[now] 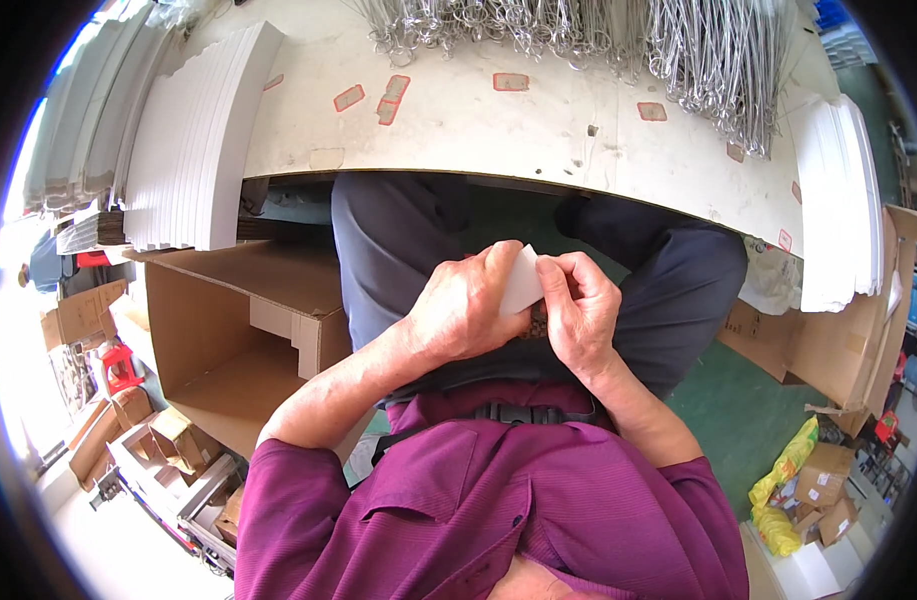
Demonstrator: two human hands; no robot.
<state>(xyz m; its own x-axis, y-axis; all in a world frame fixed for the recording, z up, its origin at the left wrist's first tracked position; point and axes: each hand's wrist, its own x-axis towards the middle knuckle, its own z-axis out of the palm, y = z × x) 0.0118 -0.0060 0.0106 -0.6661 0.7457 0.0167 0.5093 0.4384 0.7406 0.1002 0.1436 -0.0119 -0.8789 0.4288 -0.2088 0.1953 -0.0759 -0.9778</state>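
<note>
Over my lap, a small white piece of card or paper [521, 284] is held between both hands. My left hand [463, 308] is closed round its left side, thumb on top. With thumb and bent fingers, my right hand [582, 312] pinches the right edge of the same piece. Just under it, between the hands, a bit of something brown and patterned [534, 322] shows; most of it is hidden, so I cannot tell what it is.
Ahead is a white table [428, 140] with bundles of looped metal wires [718, 60] at its far side. White flat stacks stand at its left [193, 140] and right [836, 200] ends. Cardboard boxes sit at lower left [218, 340] and right [828, 330].
</note>
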